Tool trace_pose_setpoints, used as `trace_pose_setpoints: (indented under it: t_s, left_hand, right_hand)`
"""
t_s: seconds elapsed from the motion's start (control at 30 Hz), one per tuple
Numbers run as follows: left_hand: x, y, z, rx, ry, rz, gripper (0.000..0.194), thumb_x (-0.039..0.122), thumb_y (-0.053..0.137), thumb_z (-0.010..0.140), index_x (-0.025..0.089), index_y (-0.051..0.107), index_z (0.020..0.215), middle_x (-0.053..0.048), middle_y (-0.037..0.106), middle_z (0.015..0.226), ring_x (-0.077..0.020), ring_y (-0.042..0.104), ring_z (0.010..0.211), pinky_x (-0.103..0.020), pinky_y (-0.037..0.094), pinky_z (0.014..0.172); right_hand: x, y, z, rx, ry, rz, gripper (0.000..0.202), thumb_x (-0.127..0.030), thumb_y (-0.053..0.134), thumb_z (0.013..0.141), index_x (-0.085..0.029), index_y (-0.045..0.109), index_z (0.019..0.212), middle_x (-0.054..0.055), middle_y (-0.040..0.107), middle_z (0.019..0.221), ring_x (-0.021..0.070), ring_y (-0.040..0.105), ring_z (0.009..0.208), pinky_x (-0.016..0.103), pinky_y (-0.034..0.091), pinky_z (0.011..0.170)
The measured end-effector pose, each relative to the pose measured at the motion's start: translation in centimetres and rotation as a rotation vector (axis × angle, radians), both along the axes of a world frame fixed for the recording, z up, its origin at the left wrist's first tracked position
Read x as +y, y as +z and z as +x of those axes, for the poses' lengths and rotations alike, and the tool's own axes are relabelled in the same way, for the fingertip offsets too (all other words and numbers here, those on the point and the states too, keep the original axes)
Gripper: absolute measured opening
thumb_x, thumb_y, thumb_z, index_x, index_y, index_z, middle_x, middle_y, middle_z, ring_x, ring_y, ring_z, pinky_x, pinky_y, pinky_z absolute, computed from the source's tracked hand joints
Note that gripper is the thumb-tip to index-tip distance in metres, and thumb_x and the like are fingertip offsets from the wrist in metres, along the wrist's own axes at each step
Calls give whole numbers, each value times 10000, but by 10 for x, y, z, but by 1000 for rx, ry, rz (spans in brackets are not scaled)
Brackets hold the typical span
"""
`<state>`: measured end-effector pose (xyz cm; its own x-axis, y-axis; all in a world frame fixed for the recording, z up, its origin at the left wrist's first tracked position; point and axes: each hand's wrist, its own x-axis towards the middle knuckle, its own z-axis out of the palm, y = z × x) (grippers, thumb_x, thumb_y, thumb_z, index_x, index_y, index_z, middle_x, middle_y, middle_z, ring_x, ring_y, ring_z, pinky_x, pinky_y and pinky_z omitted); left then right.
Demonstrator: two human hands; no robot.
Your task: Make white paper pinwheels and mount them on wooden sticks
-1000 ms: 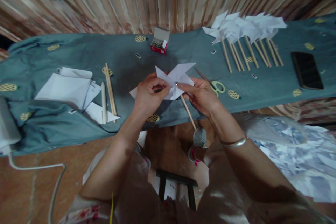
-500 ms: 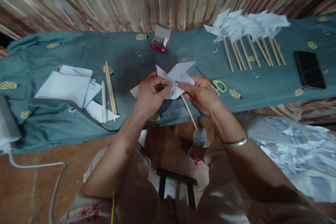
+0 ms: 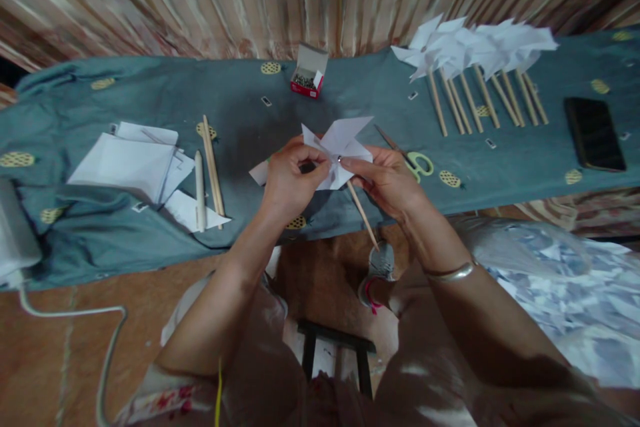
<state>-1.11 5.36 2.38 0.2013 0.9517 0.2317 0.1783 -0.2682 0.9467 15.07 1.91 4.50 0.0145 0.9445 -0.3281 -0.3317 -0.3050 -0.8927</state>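
Note:
A white paper pinwheel (image 3: 346, 136) is held between my two hands over the front part of the table. My left hand (image 3: 295, 173) pinches its left side with thumb and fingertips. My right hand (image 3: 387, 177) grips it from the right, the thumb by the shiny pin head (image 3: 339, 160) at its centre. A wooden stick (image 3: 364, 217) runs down from the pinwheel past the table edge. Part of a paper strip (image 3: 259, 173) shows behind my left hand. Green-handled scissors (image 3: 419, 164) lie just beyond my right hand.
On the table's green cloth (image 3: 240, 93) stands an open red box of pins (image 3: 306, 80). Finished pinwheels (image 3: 480, 47) lie back right, near a black phone (image 3: 594, 133). Paper sheets (image 3: 123, 163), a white pen-like tool (image 3: 200, 193) and sticks (image 3: 213, 170) lie left. A paper-filled bag (image 3: 560, 287) sits right.
My view has shifted very slightly. Both hands keep their grip on the pinwheel, and its left blade has tilted a little to the right.

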Motion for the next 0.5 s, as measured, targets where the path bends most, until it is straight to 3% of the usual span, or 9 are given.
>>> trace_pose_setpoints:
  t_s: [0.27, 0.5]
  left_hand:
    - [-1, 4, 0, 33, 0, -7, 79, 124, 667, 688, 178, 671, 630, -23, 698, 820, -161, 655, 815, -319, 552, 844]
    - [-1, 3, 3, -18, 17, -49, 68, 159, 675, 696, 176, 663, 631, 1, 659, 734, -119, 605, 671, -266, 546, 710]
  right_hand:
    - [0, 0, -1, 1, 5, -5, 266, -290, 903, 511, -181, 716, 665, -19, 719, 661, 109, 631, 615, 227, 523, 606]
    - [0, 3, -1, 13, 20, -24, 252, -252, 905, 501, -183, 718, 654, -21, 718, 653, 102, 621, 599, 213, 514, 575]
